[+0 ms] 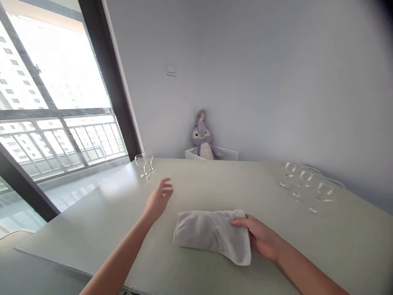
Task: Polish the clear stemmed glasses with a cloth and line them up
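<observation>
A folded white cloth (208,233) lies on the pale table (92,221) in front of me. My right hand (260,237) rests on the cloth's right end, fingers gripping its edge. My left hand (159,199) hovers open above the table, fingers loosely spread, reaching toward two small stemmed glasses (145,164) at the far left corner. It touches nothing.
Three larger stemmed glasses (307,184) stand along the table's right side near the wall. Behind the far edge, a grey plush rabbit (202,137) sits in a white perforated basket (229,154). A large window with a dark frame (107,78) fills the left.
</observation>
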Demonstrator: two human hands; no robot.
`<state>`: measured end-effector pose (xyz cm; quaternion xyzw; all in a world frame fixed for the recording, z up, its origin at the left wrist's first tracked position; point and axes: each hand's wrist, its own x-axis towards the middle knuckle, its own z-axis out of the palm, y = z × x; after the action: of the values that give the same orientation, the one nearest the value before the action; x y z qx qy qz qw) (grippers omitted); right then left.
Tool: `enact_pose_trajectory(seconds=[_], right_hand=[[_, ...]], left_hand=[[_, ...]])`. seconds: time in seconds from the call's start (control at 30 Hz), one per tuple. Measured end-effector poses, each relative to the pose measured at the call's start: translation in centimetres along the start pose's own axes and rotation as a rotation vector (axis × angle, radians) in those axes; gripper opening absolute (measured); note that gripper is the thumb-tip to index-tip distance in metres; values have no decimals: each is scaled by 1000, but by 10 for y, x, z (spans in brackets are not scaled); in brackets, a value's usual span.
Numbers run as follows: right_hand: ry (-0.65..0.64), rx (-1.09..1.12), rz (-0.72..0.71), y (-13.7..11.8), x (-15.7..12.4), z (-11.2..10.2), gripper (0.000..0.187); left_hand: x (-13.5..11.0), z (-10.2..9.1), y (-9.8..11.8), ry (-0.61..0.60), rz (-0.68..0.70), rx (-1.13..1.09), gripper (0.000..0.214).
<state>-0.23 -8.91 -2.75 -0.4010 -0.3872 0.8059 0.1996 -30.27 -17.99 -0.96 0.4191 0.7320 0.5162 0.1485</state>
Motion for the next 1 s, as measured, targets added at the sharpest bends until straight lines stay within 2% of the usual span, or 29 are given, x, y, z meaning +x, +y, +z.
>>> enact_pose_trajectory(seconds=[0.07, 0.13, 0.2, 0.3, 0.43, 0.6, 0.8, 1.0], right_hand=[[-36, 82, 36, 2, 4, -4, 16], [-57, 156, 87, 3, 5, -8, 17], [-69, 191, 111, 5, 5, -11, 17], [-155, 192, 113, 10, 6, -13, 19], [-254, 200, 98, 11, 10, -13, 21], [-306, 220, 80, 5, 12, -12, 18], [-297, 221, 71, 5, 13, -9, 17], [-290, 214, 41, 8, 14, -11, 18]], left_hand=[[30, -16, -31, 282, -51, 38, 40], [59, -30, -59, 486, -126, 65, 46], [87, -41, -81, 602, -173, 77, 43], [124, -50, -101, 699, -215, 70, 39], [160, -51, -112, 714, -231, 52, 38], [184, -52, -119, 644, -239, 56, 37], [187, -55, -123, 598, -225, 83, 36], [174, -52, -113, 646, -134, 115, 39]])
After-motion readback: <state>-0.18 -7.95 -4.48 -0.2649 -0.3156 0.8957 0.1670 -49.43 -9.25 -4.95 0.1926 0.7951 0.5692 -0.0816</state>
